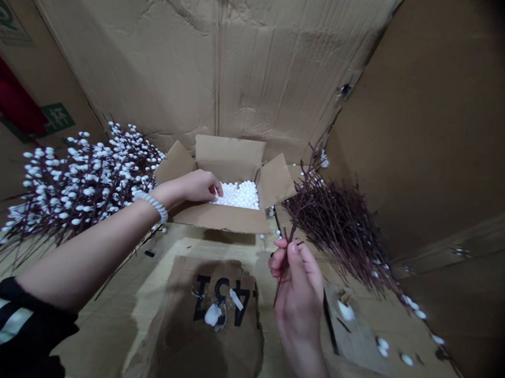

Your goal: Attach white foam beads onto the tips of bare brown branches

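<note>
My left hand (pixel 199 186) reaches into a small open cardboard box (pixel 225 217) and its curled fingers touch the white foam beads (pixel 240 195) inside; what they pinch is hidden. A white bead bracelet (pixel 151 203) circles that wrist. My right hand (pixel 295 286) is closed on a thin dark brown bare twig (pixel 293 223), held upright in front of the box's right corner.
A heap of twigs covered with white beads (pixel 77 187) lies at the left. A pile of bare brown twigs (pixel 344 229) lies at the right. Cardboard sheets (pixel 225 67) form the walls and floor. Loose white beads (pixel 382 345) are scattered at the right.
</note>
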The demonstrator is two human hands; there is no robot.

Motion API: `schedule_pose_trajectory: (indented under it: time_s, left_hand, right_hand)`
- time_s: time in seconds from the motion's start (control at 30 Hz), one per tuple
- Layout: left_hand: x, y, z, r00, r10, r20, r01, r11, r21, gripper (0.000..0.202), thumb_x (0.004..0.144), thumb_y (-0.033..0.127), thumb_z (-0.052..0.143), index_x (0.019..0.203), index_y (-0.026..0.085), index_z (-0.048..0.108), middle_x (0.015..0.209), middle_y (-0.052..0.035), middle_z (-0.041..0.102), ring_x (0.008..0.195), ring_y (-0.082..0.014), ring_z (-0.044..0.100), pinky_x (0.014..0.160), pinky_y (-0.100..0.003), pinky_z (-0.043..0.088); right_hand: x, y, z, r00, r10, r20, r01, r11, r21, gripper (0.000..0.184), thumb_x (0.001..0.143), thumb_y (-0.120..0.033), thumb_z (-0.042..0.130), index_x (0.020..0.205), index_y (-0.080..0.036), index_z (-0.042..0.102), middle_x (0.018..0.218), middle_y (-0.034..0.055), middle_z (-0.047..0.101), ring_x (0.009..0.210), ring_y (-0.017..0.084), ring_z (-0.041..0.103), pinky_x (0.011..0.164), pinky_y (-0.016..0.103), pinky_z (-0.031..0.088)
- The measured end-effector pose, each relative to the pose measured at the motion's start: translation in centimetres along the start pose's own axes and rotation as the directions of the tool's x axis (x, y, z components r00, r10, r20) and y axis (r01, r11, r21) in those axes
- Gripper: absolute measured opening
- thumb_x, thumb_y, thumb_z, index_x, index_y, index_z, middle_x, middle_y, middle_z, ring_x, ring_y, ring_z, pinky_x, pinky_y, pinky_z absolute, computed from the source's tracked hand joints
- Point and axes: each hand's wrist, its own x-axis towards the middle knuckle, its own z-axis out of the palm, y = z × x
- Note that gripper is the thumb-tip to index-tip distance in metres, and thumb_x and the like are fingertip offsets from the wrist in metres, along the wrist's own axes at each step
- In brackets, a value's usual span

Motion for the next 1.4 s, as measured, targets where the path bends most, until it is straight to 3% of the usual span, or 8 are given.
schedule_pose_trajectory:
  time_s: [0.27,0.33,0.4,0.47,0.63,0.87,1.13,1.4]
  left_hand:
    - [-1.2,0.6,-1.0,0.984,-0.055,-0.172,0.043,0.997,-0.069,0.027,0.078,0.022,0.058,0.100,0.013,0.071,0.089,-0.0086,0.074,0.080,-0.0200,0.065,0.073,-0.029,0.045]
    - [-2.7,1.7,-0.9,0.932,-0.068,-0.356,-0.033,0.962,-0.270,0.028,0.078,0.025,0.063,0.101,0.011,0.070,0.090,-0.0108,0.073,0.085,-0.0217,0.066,0.078,-0.032,0.048]
    - [-4.6,3.6,-0.2,0.846,-0.123,-0.518,-0.208,0.819,-0.534,0.027,0.079,0.030,0.065,0.097,0.012,0.069,0.093,-0.0100,0.073,0.085,-0.0206,0.067,0.077,-0.032,0.052]
    - [-6.6,5.7,1.0,0.796,-0.195,-0.573,-0.328,0.657,-0.679,0.023,0.077,0.031,0.069,0.092,0.014,0.071,0.091,-0.0079,0.074,0.082,-0.0192,0.068,0.075,-0.031,0.054]
    - [-9.1,9.3,4.4,0.838,-0.303,-0.454,-0.349,0.343,-0.872,0.010,0.072,0.022,0.075,0.081,0.019,0.073,0.081,-0.0040,0.075,0.073,-0.0161,0.069,0.067,-0.024,0.057]
    - [-8.7,9.3,6.7,0.917,-0.234,-0.323,-0.340,-0.035,-0.940,0.012,0.074,0.018,0.076,0.084,0.025,0.076,0.078,0.0017,0.076,0.073,-0.0077,0.069,0.070,-0.012,0.054]
    - [-8.8,9.5,7.1,0.951,-0.165,-0.260,-0.289,-0.187,-0.939,0.009,0.077,0.016,0.073,0.081,0.023,0.077,0.075,0.0011,0.076,0.070,-0.0070,0.068,0.069,-0.012,0.053]
    - [-8.9,9.4,7.3,0.968,-0.131,-0.213,-0.239,-0.236,-0.942,0.008,0.075,0.016,0.074,0.080,0.021,0.077,0.073,-0.0015,0.075,0.068,-0.0096,0.068,0.066,-0.016,0.054]
  right_hand:
    - [-0.2,0.0,-0.2,0.999,-0.027,0.017,0.027,1.000,-0.004,0.028,0.077,-0.044,0.065,0.066,-0.019,0.058,0.056,-0.0029,0.053,0.052,0.010,0.041,0.050,0.022,0.035]
    - [-0.4,0.0,-0.3,0.998,-0.038,0.046,0.039,0.999,-0.006,0.027,0.080,-0.043,0.063,0.067,-0.019,0.059,0.057,-0.0029,0.053,0.053,0.010,0.042,0.051,0.022,0.036]
    - [-0.6,0.1,-0.3,0.994,-0.045,0.100,0.047,0.999,-0.015,0.027,0.083,-0.043,0.060,0.069,-0.020,0.059,0.058,-0.0030,0.054,0.054,0.010,0.044,0.053,0.022,0.037]
    - [-0.8,0.2,-0.3,0.985,-0.053,0.167,0.058,0.998,-0.023,0.028,0.086,-0.043,0.058,0.069,-0.020,0.059,0.058,-0.0027,0.054,0.055,0.011,0.046,0.053,0.022,0.038]
    - [-1.3,0.7,-0.4,0.936,-0.061,0.347,0.069,0.998,-0.009,0.031,0.090,-0.041,0.052,0.068,-0.020,0.055,0.059,-0.0027,0.054,0.055,0.011,0.047,0.053,0.023,0.038]
    - [-1.6,1.0,-0.6,0.894,-0.003,0.449,0.037,0.997,-0.067,0.038,0.091,-0.045,0.049,0.063,-0.020,0.050,0.054,-0.0035,0.051,0.050,0.010,0.047,0.051,0.024,0.036]
    - [-1.6,0.8,-0.5,0.869,0.060,0.491,-0.027,0.997,-0.075,0.040,0.090,-0.046,0.050,0.060,-0.020,0.050,0.052,-0.0021,0.053,0.051,0.012,0.049,0.053,0.025,0.039]
    - [-1.7,0.9,-0.4,0.857,0.074,0.510,-0.022,0.994,-0.107,0.040,0.091,-0.047,0.046,0.060,-0.021,0.051,0.053,-0.0005,0.057,0.052,0.014,0.052,0.059,0.028,0.043]
